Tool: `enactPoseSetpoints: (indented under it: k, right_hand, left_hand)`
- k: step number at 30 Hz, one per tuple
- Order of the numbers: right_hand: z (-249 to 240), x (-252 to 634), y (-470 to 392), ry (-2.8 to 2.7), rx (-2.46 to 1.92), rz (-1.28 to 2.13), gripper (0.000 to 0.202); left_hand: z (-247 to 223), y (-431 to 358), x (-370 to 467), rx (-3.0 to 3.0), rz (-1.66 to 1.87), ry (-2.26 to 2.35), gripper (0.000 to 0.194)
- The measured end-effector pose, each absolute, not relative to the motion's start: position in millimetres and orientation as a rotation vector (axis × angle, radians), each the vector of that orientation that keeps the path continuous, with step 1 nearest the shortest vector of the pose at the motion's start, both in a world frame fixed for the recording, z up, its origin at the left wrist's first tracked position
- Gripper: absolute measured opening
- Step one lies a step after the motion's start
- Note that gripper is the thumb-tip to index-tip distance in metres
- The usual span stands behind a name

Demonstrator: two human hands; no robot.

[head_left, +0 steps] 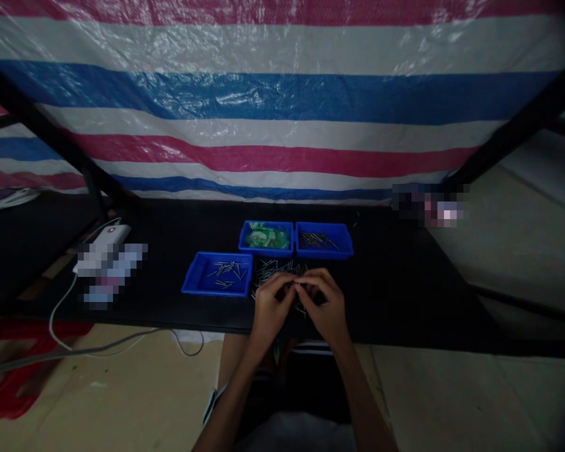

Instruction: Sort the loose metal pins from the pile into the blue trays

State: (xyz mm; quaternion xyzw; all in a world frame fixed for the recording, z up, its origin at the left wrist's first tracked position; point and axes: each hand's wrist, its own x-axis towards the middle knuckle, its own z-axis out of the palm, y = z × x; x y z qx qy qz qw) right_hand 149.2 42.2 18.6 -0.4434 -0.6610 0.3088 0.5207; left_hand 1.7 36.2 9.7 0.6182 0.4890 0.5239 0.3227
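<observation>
My left hand (274, 303) and my right hand (324, 300) meet over the front part of the black table, fingertips pinched together. Whatever they hold between the fingertips is too small to make out. Beneath and just behind them lies a loose pile of thin metal pieces (267, 270). A blue tray (192, 282) to the left holds several thin metal pieces. Behind the pile, one blue tray (266, 253) contains green and whitish items, and another blue tray (341, 236) beside it holds dark thin pieces.
A white power strip (115, 234) with a cable lies on the table (405, 295) at the left. Striped sheeting (282, 97) hangs behind, between black frame bars. A red stool (16, 389) stands at lower left. Blurred patches hide objects at both sides.
</observation>
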Motion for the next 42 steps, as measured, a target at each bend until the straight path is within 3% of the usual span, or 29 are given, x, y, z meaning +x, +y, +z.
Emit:
enactPoseSetpoints:
  k: [42]
  right_hand:
    - [14.6,147.3,42.1,-1.557,-1.089,0.726,0.008]
  left_hand:
    - [11.0,34.0,0.0,1.467,1.352,1.370,0.014]
